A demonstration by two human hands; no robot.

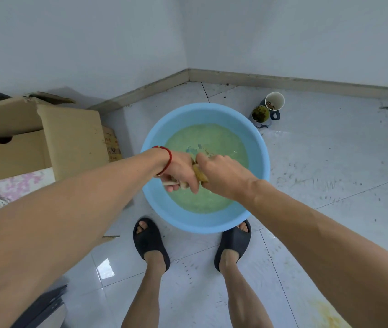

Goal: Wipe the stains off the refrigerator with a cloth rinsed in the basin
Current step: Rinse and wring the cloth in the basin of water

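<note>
You hold the cloth (200, 174) bunched into a tight roll between your two hands, directly above the blue basin (155, 197), which sits on the tiled floor just beyond your feet. Your left hand (180, 172) has its fingers curled round the near-left end of the cloth, and a pale end of it pokes out below your knuckles. Your right hand (221, 172) grips the other end, fingers wrapped over it, and the two hands touch across the roll. That reads as wringing: the rinse looks to be ending, though I cannot tell how wet the cloth is. The water (212, 138) in the basin is cloudy green, so it already carries dirt.

The refrigerator is not in view, so whether any stains are gone cannot be judged from here. The wiping itself, as far as this shows, is the part left to do.

Further out, an open cardboard box (70, 138) stands to the left of the basin. Two cups (267, 110) sit on the floor to the far right, near the skirting board. Your dark slippers (149, 240) flank the basin's near rim.
</note>
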